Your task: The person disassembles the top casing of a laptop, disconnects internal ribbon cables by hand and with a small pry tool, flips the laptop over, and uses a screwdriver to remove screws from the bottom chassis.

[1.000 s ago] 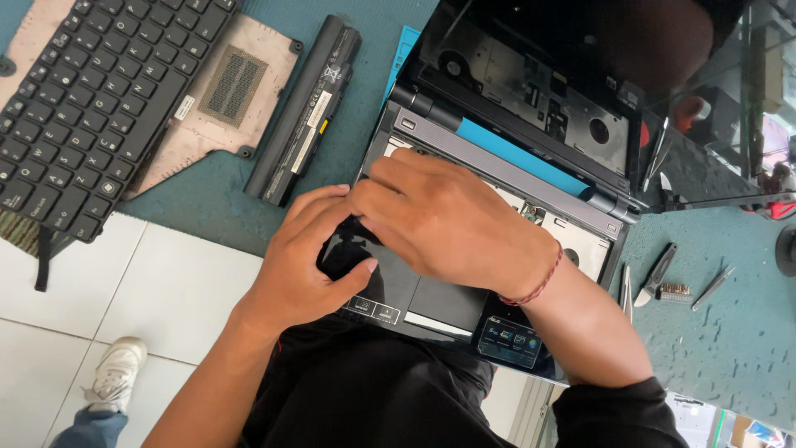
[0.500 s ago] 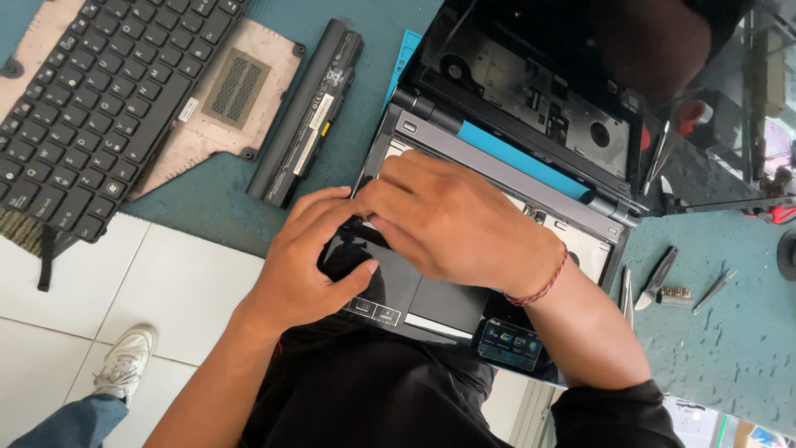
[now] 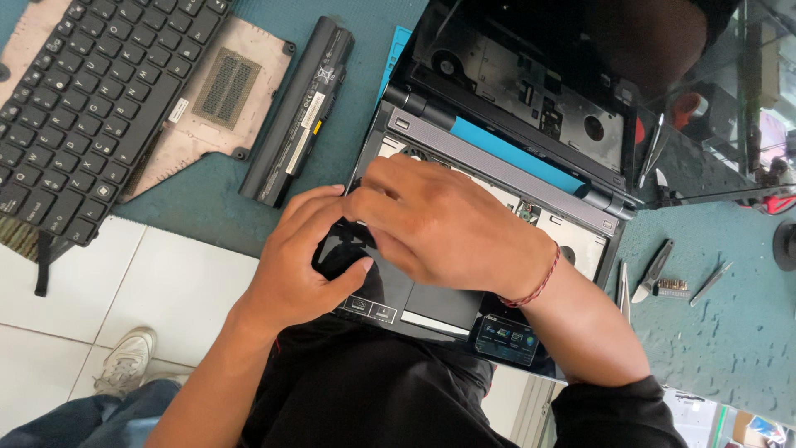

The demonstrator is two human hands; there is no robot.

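Your left hand point(image 3: 298, 265) is curled around the near left corner of the opened laptop point(image 3: 497, 241), thumb pressed on the glossy black palm rest point(image 3: 414, 290). Your right hand point(image 3: 439, 228) lies across the same corner, fingers bent down onto the edge; what sits under the fingertips is hidden, so how tight either grip is closed cannot be told. The laptop lies at the near edge of the teal desk point(image 3: 730, 332), partly over your lap, keyboard bay bare.

Risk, as judged: the chassis overhangs the desk edge, so a hard pull at the corner could tip it toward you. Prying by fingertip could crack the thin plastic or strain a ribbon beneath.

Around: detached keyboard point(image 3: 91, 99) and pinkish cover panel point(image 3: 224, 99) far left, battery pack point(image 3: 298, 108) just beside the laptop's left side. Tweezers and small tools point(image 3: 655, 274) right of it. Nothing lies on the palm rest apart from your hands.
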